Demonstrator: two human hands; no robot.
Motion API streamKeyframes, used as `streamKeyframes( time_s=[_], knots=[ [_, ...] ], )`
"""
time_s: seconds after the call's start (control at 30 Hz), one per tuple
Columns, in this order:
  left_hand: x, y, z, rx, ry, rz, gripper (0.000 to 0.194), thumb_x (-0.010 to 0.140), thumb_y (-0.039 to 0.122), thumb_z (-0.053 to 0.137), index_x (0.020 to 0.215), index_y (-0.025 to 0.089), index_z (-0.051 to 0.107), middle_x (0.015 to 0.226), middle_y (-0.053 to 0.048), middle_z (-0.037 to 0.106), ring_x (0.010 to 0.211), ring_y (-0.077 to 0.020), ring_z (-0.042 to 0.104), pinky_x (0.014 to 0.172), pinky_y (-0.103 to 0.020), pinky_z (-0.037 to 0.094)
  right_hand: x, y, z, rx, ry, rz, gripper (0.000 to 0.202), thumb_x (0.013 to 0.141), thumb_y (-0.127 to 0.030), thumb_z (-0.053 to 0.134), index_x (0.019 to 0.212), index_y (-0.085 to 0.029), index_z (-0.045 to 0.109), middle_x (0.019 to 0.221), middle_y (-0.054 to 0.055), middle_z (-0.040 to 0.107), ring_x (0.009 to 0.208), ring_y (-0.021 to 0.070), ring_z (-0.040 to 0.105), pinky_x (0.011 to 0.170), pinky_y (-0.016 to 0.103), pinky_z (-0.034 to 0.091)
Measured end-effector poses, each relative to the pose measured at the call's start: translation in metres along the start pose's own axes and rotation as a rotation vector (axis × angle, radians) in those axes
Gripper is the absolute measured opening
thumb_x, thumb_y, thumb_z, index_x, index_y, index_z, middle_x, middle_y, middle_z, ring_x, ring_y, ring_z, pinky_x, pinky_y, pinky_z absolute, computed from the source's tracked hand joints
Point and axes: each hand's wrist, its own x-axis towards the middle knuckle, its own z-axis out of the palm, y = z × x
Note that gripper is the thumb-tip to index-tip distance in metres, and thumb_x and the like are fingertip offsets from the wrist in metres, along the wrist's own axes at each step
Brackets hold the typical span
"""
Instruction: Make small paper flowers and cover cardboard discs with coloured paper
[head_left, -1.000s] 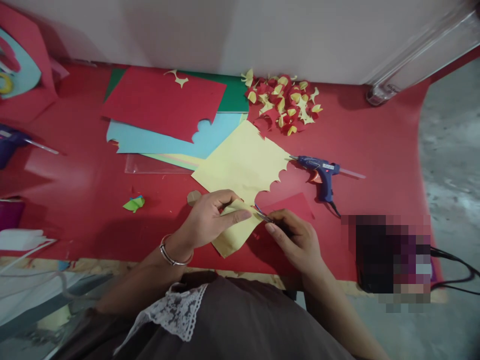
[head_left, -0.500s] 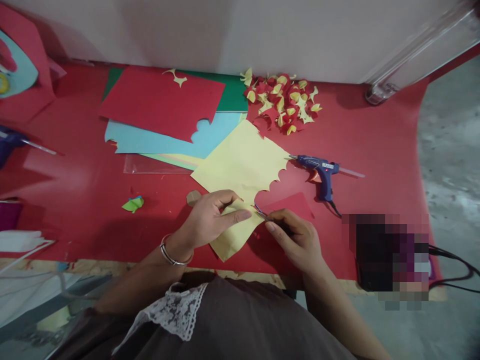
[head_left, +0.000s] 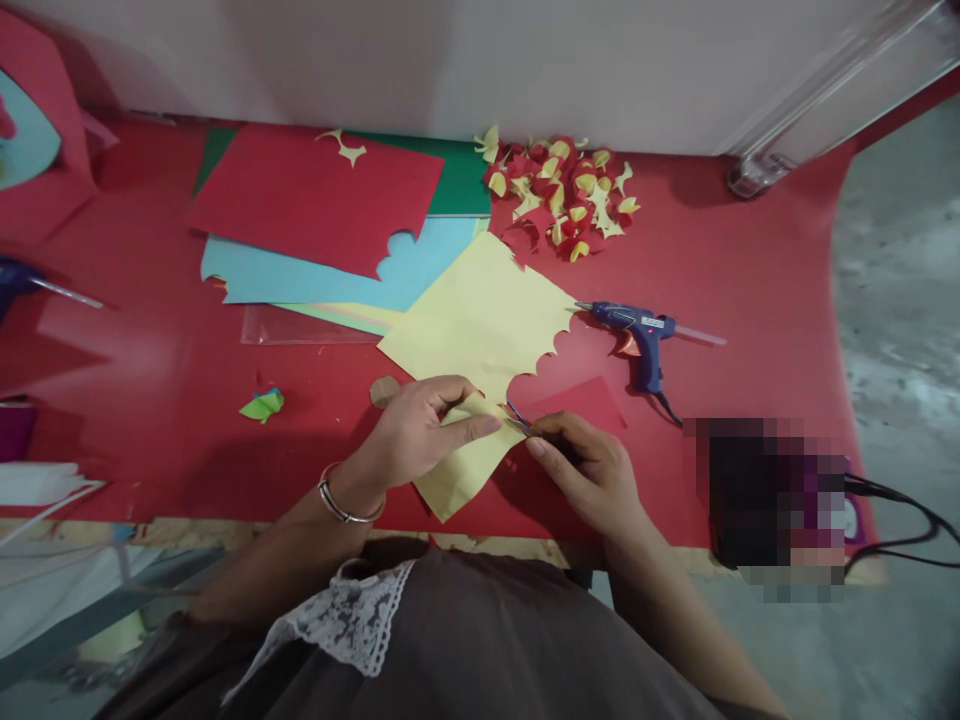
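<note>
Both are closed: left hand (head_left: pixel 415 432) pinching yellow paper (head_left: pixel 463 472), right hand (head_left: pixel 592 473) scissors (head_left: pixel 517 426).

My paper (head_left: pixel 457 480) is plain pale yellow. My counter (head_left: pixel 720 250) is red; the glue gun (head_left: pixel 649 350) is blue, its trigger (head_left: pixel 628 345) orange. My garment (head_left: pixel 510 640) is brown, the patterned lace (head_left: pixel 349 620) white.

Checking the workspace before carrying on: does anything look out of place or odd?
The blue glue gun lies with its nozzle at the corner of the yellow sheet; a red light shows on it, so it may be hot. A yellow scrap sits astray on the red paper, apart from the pile of cut pieces.
</note>
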Motion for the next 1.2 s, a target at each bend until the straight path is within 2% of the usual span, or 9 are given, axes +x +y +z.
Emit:
streamKeyframes(
  time_s=[0.23,0.37,0.57,0.9,1.2],
  knots=[
    [0.001,0.001,0.001,-0.018,-0.007,-0.009,0.039,0.09,0.04,0.083,0.069,0.019,0.058,0.062,0.006,0.045,0.06,-0.0096,0.036,0.054,-0.024,0.03,0.001,-0.002,0.0,0.009,0.001,-0.015,0.031,0.103,-0.052,0.069,0.094,-0.023,0.076,0.081,0.003,0.077,0.066,0.0163,0.067,0.06,0.027,0.05],
    [0.002,-0.001,0.002,-0.02,-0.008,0.01,0.043,0.09,0.042,0.083,0.067,0.019,0.055,0.061,0.006,0.042,0.06,-0.0094,0.035,0.054,-0.024,0.03,0.001,-0.003,0.001,0.009,0.011,-0.021,0.032,0.103,-0.052,0.068,0.093,-0.023,0.076,0.08,0.003,0.077,0.064,0.0157,0.065,0.059,0.027,0.049],
    [0.001,-0.005,0.003,-0.021,-0.007,-0.016,0.043,0.091,0.046,0.083,0.069,0.019,0.058,0.062,0.006,0.045,0.06,-0.0095,0.037,0.052,-0.023,0.029,0.001,-0.002,0.002,-0.004,0.012,-0.027,0.033,0.104,-0.053,0.067,0.091,-0.023,0.075,0.078,0.002,0.076,0.063,0.0153,0.065,0.06,0.026,0.05],
    [0.003,-0.005,0.002,-0.16,-0.074,-0.038,0.036,0.088,0.039,0.083,0.071,0.018,0.058,0.061,0.007,0.048,0.058,-0.0079,0.042,0.053,-0.02,0.035,0.001,-0.003,0.003,0.007,0.017,-0.094,0.018,0.104,-0.037,0.07,0.093,-0.023,0.074,0.077,-0.002,0.076,0.062,0.0115,0.065,0.059,0.022,0.048],
    [0.002,-0.012,0.003,-0.147,-0.068,-0.049,0.038,0.089,0.042,0.084,0.072,0.017,0.061,0.063,0.006,0.049,0.06,-0.0081,0.042,0.053,-0.02,0.032,0.0,-0.003,0.003,0.013,0.013,-0.073,0.018,0.103,-0.037,0.07,0.093,-0.023,0.074,0.077,-0.001,0.076,0.061,0.0125,0.064,0.058,0.023,0.048]
  ],
)
